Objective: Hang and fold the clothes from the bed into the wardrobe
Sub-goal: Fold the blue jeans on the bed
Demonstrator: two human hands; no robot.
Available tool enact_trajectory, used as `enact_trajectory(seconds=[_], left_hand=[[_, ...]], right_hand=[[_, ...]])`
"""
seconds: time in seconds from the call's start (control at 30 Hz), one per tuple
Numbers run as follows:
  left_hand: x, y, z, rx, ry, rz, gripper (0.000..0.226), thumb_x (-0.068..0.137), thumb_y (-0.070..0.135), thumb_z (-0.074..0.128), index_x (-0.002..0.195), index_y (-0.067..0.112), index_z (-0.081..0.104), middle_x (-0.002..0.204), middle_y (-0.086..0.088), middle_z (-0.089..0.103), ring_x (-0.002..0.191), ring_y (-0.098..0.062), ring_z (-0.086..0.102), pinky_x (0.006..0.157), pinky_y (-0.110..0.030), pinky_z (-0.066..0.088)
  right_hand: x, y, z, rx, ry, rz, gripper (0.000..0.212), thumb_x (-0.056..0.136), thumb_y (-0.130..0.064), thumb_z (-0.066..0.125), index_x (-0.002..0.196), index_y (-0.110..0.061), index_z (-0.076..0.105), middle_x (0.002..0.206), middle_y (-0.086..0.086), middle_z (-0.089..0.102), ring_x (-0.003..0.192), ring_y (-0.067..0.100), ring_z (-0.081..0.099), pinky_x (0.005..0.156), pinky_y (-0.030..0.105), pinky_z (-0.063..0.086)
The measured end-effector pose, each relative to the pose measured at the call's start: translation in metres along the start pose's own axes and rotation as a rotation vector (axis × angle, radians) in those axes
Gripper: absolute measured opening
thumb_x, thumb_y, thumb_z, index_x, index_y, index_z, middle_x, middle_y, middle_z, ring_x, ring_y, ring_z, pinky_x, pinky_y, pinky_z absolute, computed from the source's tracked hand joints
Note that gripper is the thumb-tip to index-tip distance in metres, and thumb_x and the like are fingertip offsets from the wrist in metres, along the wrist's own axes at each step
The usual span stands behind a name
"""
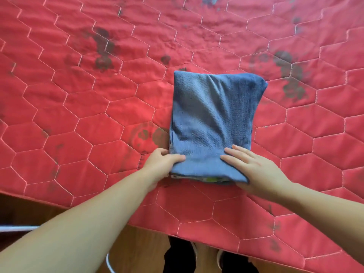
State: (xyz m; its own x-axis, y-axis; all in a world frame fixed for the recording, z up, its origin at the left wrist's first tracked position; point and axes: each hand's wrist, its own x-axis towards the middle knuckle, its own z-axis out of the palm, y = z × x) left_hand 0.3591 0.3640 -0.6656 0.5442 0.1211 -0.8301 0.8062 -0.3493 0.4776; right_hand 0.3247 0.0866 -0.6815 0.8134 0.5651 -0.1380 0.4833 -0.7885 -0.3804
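Folded blue jeans [212,115] lie as a compact rectangle on the red quilted bed cover [98,107], close to its near edge. My left hand [162,164] grips the near left corner of the jeans, thumb on top and fingers tucked at the side. My right hand [254,166] rests flat on the near right corner with straight fingers pressing the denim. A strip of lighter fabric shows under the near fold.
The red cover has hexagon stitching and dark printed patches. Its near edge [177,231] runs diagonally above a wooden floor [137,251], where my dark trouser legs and shoes [206,257] stand. A white cord [17,228] lies at the lower left.
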Motion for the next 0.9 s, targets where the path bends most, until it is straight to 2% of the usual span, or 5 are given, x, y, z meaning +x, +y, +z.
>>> enact_trajectory(seconds=[0.2,0.33,0.47,0.73,0.9], left_hand=[[-0.014,0.027,-0.014,-0.373,-0.363,-0.174,0.017,0.092,0.021,0.054,0.103,0.015,0.065,0.085,-0.003,0.072,0.072,-0.015,0.069,0.065,-0.033,0.059],[-0.018,0.033,-0.015,-0.487,-0.386,-0.189,0.020,0.094,0.020,0.048,0.087,0.013,0.065,0.070,-0.003,0.071,0.060,-0.013,0.069,0.060,-0.030,0.060],[-0.020,0.033,-0.005,-0.659,-0.366,-0.191,0.027,0.093,0.014,0.042,0.081,0.009,0.066,0.066,-0.004,0.069,0.055,-0.015,0.068,0.054,-0.026,0.059],[-0.021,0.036,-0.007,-0.532,-0.344,-0.138,0.040,0.092,0.020,0.042,0.066,0.014,0.072,0.061,0.001,0.067,0.053,-0.010,0.066,0.052,-0.024,0.058],[-0.031,0.041,-0.012,-0.045,-0.304,0.015,0.037,0.091,0.039,0.051,0.125,0.027,0.048,0.107,-0.008,0.070,0.071,-0.029,0.071,0.057,-0.034,0.059]], right_hand=[[-0.005,0.005,-0.029,0.057,0.034,0.018,0.072,0.070,-0.044,0.063,0.137,-0.025,0.046,0.136,-0.001,0.051,0.114,0.022,0.059,0.090,0.034,0.048],[-0.010,0.003,-0.019,-0.129,-0.089,-0.022,0.102,0.062,-0.076,0.060,0.148,-0.027,0.032,0.150,0.007,0.038,0.134,0.022,0.041,0.108,0.040,0.033],[-0.008,-0.015,0.012,-0.043,0.079,0.129,0.110,0.050,-0.059,0.082,0.144,-0.028,0.035,0.149,0.014,0.037,0.132,0.025,0.038,0.106,0.042,0.031],[0.017,-0.023,-0.015,0.546,0.325,0.299,0.041,0.064,-0.020,0.062,0.104,-0.022,0.068,0.094,-0.011,0.067,0.082,0.014,0.061,0.073,0.031,0.047],[0.021,0.001,-0.063,0.859,0.063,0.489,0.010,0.078,-0.019,0.075,0.084,-0.023,0.069,0.065,-0.015,0.064,0.058,0.001,0.052,0.061,0.025,0.045]])
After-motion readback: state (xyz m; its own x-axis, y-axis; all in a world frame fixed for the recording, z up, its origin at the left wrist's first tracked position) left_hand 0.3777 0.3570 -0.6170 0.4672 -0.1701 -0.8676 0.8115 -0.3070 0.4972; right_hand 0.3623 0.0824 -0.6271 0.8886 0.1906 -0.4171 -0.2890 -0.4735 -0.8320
